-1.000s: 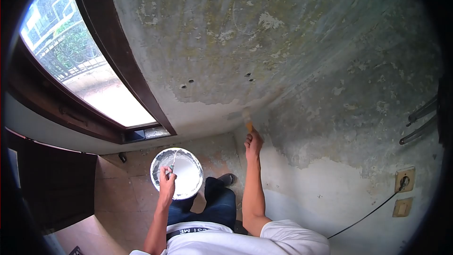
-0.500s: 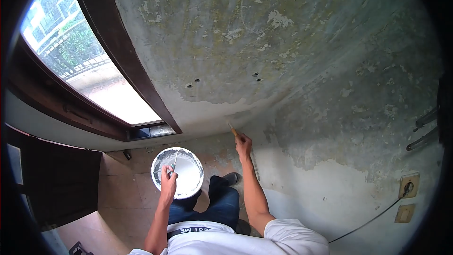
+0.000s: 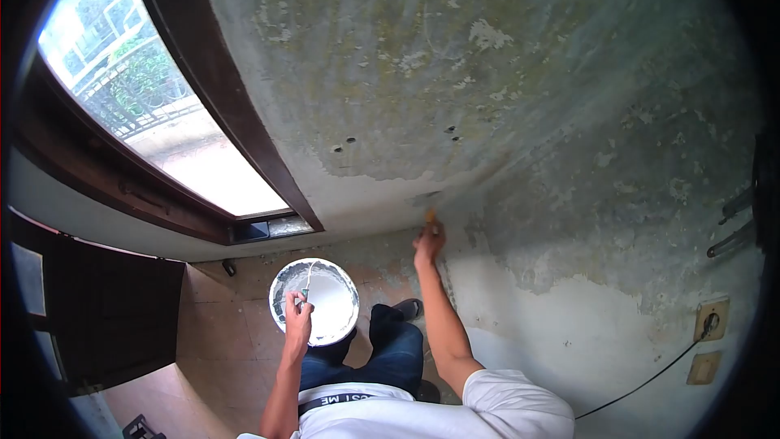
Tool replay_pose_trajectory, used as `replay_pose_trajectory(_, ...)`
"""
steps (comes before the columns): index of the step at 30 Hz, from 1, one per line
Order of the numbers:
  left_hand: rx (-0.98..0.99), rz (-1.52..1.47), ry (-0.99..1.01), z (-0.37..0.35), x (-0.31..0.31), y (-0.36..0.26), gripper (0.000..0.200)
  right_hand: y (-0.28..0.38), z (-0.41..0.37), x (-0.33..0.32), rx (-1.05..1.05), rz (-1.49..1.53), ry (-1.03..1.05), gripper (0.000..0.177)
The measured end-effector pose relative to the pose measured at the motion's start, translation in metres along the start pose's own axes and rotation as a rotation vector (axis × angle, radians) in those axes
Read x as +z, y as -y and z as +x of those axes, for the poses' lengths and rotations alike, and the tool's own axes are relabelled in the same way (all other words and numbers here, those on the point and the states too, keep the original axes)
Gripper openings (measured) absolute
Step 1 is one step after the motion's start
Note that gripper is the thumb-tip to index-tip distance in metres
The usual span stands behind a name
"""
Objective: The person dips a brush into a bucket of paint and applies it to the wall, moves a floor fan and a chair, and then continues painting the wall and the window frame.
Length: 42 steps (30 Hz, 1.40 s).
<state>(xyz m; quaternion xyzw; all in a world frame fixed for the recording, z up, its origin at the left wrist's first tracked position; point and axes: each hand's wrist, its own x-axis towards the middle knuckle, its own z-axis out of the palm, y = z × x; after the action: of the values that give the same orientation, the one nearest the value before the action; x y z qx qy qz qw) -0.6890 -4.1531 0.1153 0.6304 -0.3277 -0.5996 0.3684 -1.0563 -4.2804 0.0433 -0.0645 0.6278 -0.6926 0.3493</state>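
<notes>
My left hand (image 3: 297, 317) is closed around the grip of the bucket's thin wire handle (image 3: 309, 275). Below it hangs a white bucket (image 3: 353, 309), smeared round the inside and holding a smooth white mix (image 3: 331, 302). My right hand (image 3: 430, 241) reaches low toward the wall corner, wrapped round an orange-yellow handled tool (image 3: 431, 215). The tool's head is blurred, close to the wall; what kind it is I cannot tell. Just above it is a small darker patch (image 3: 426, 197) on the pale lower band of wall.
Patchy grey wall (image 3: 552, 97) with flaking paint and several small holes rises ahead and to the right. A dark wood window frame (image 3: 244, 114) stands at left, above a dark panel (image 3: 122, 317). A cable (image 3: 650, 386) runs from a wall socket (image 3: 712, 321). Tiles (image 3: 215, 329) cover the floor.
My right hand has moved slightly right and the tool now points more straight up at the wall. The whole view has shifted a little; the bucket stays in my left hand.
</notes>
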Motion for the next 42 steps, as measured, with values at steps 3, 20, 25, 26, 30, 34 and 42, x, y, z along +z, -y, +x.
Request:
replay_pose_trajectory(3, 0.003, 0.017, 0.017, 0.002, 0.005, 0.0, 0.018, -0.02, -0.001, -0.026, 0.04, -0.1, 0.244, 0.021)
replay_pose_trajectory(20, -0.035, -0.041, 0.084, -0.012, 0.037, -0.012, 0.018, 0.001, 0.06, -0.068, -0.088, -0.09, -0.262, 0.025)
replay_pose_trajectory(25, -0.006, -0.018, 0.093, -0.017, 0.058, -0.013, 0.019, -0.06, 0.067, -0.051, -0.498, -0.338, -0.175, 0.026)
replay_pose_trajectory(26, 0.0, 0.005, 0.087, -0.019, 0.064, -0.017, 0.018, -0.064, 0.059, -0.051, -0.485, -0.328, -0.196, 0.026)
replay_pose_trajectory(30, 0.005, 0.027, 0.121, -0.016, 0.071, -0.007, 0.017, -0.052, 0.03, -0.067, -0.209, -0.578, 0.352, 0.027)
replay_pose_trajectory(34, -0.018, 0.037, 0.135, -0.018, 0.073, -0.002, 0.019, -0.009, 0.032, -0.074, -0.305, -0.646, 0.347, 0.03)
replay_pose_trajectory(42, -0.041, 0.056, 0.117, -0.026, 0.081, -0.012, 0.02, 0.077, 0.023, -0.069, -0.419, -0.417, -0.04, 0.031)
